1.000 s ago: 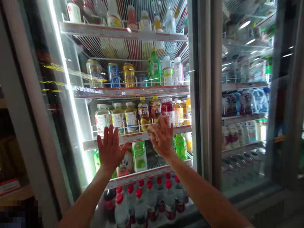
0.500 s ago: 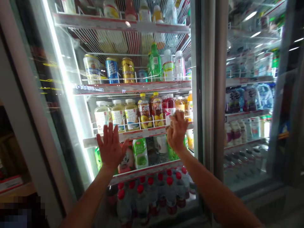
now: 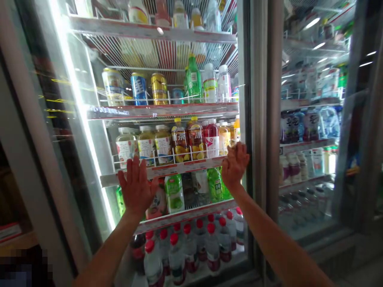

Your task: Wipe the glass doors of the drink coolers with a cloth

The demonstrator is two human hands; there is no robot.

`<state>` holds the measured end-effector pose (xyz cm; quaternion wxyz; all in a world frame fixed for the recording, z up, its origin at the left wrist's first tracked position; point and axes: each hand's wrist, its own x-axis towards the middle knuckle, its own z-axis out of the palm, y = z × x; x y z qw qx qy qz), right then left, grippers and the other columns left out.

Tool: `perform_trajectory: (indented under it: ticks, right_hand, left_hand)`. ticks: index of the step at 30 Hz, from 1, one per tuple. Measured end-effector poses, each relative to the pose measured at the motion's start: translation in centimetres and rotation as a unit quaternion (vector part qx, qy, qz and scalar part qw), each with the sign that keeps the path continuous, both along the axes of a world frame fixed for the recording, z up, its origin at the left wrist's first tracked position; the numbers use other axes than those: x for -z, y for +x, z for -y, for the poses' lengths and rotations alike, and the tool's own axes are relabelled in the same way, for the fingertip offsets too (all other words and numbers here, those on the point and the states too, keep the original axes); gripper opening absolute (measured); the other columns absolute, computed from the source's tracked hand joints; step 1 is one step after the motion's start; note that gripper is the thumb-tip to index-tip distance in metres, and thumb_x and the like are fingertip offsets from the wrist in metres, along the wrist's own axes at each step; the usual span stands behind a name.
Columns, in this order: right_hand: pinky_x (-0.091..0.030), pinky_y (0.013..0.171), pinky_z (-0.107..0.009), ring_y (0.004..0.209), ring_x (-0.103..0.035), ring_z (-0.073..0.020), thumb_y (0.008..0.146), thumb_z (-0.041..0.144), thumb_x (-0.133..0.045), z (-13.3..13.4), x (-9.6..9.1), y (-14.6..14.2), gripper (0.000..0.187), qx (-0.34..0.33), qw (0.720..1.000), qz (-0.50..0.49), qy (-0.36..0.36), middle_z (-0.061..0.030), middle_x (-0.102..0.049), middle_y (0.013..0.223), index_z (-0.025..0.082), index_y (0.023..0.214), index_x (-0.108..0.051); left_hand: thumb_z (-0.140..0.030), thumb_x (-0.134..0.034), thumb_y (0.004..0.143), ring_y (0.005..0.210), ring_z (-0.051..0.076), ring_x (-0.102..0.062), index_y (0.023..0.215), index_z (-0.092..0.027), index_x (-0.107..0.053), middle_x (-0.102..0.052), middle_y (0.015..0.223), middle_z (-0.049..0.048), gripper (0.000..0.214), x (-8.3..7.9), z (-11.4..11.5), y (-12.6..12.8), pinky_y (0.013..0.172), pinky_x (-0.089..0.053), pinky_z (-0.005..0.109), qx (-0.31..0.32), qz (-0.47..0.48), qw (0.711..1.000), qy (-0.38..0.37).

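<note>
Light strip: A bright white light strip stands at the far left, behind the left hand. Its shine can trick the eyes, so watch the hands more than the light.
Left hand: It is up in front of the lower part of the pale tea bottles. Its fingers are straight and spread out, and I see nothing in them. A flat, soft palm should work best.
Glass door: The glass door is right before both hands, with the bottles on its far side. I cannot tell if the palms touch it. Glass may be slippery, so a light, even push seems wise.
Middle shelf: The middle shelf shows between the hands. Its long edge could help keep them level.
Right hand: The right hand is up near the orange drinks. Its fingers are bent a little, and I cannot tell if they hold anything.
Metal post: The metal post is near, on the right. Small, slow moves should save the knuckles from a bump.
</note>
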<state>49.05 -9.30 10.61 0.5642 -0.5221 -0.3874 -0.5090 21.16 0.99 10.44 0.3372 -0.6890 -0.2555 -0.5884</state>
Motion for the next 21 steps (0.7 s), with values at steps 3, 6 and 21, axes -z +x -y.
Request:
perform_trajectory:
  ticks: [3,6,21]
  right_hand:
    - [-0.017,0.11,-0.052,0.138,-0.02,-0.0272,0.083,0.028,-0.048,-1.7,-0.5,-5.6,0.037,-0.036,0.993,0.094,-0.058,-0.0033,-0.035,0.145,0.028,0.118,-0.058]
    - [-0.016,0.112,-0.047,0.139,-0.02,-0.0227,0.082,0.029,-0.052,-2.3,0.0,-8.6,0.031,-0.047,0.971,0.205,-0.114,0.001,-0.043,0.14,0.032,0.112,-0.06]
    - [-0.026,0.107,-0.049,0.135,-0.026,-0.0259,0.085,0.022,-0.039,-1.9,-5.8,-5.2,0.042,-0.016,0.993,0.107,-0.041,-0.0094,-0.043,0.138,0.02,0.124,-0.053]
  left_hand:
    - [-0.041,-0.041,0.089,0.141,0.024,-0.01,0.145,-0.018,-0.011,-0.018,0.151,0.0122,0.068,0.0,0.0,-0.1,0.113,-0.003,0.046,-0.005,-0.004,1.0,0.003]
    - [-0.041,-0.041,0.089,0.14,0.024,-0.011,0.145,-0.018,-0.013,-0.019,0.151,0.0124,0.067,0.0,-0.1,-0.2,0.113,-0.004,0.045,-0.004,-0.004,1.0,0.006]
    - [-0.043,-0.038,0.09,0.14,0.024,-0.013,0.145,-0.018,-0.009,-0.022,0.15,0.0121,0.067,0.2,0.0,-0.1,0.113,-0.009,0.047,-0.029,0.003,0.999,0.02]
